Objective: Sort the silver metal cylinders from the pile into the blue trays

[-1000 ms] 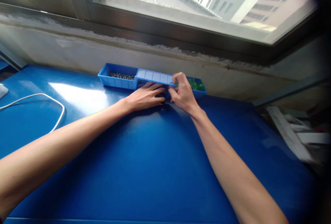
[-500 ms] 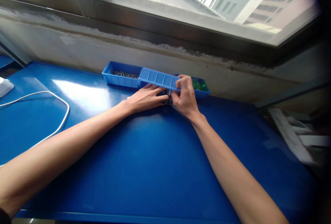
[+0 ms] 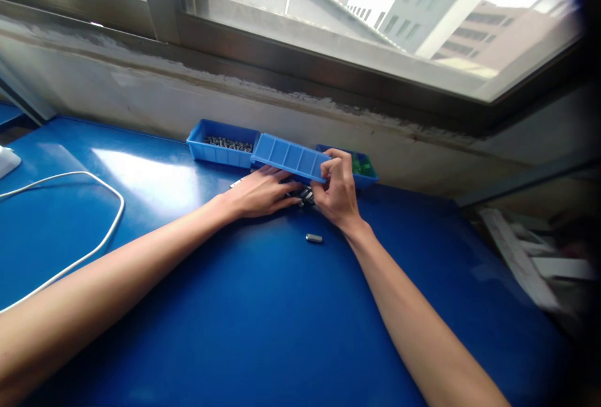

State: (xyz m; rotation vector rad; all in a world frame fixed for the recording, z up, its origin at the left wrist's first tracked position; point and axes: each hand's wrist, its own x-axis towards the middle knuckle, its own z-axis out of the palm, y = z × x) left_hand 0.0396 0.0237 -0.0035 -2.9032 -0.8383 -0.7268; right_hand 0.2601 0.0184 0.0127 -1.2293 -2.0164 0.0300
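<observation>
On the blue table (image 3: 263, 319), nearest the person's body, lay 1 loose metal piece (image 3: 314, 238), apart from the rest and touching neither hand. A white cable (image 3: 117, 206) curved off to the left.

Just beyond, the left hand (image 3: 263, 194) was palm down, its fingers stretched out and slightly spread, at the near edge of the middle box (image 3: 292, 158). It had no visible grip on anything, though what lay under the palm could not be told. The right hand (image 3: 339, 189) was curled, thumb and fingers closed on the right end of that box. The box sat tipped, its ribbed face turned up, between the left box (image 3: 220, 155) and the right box (image 3: 367, 180).

Small metal pieces (image 3: 306, 196) showed between the 2 hands, so some of the contents seemed to be out already; how many remained inside was hidden. The other 2 boxes stood upright, with dark parts (image 3: 228, 144) in the left and green pieces (image 3: 361, 164) in the right, and looked untouched. Behind them was the wall below the window.

Compared with 0.5 s earlier, the loose piece was new on the table, while both hands had kept their places at the box.
</observation>
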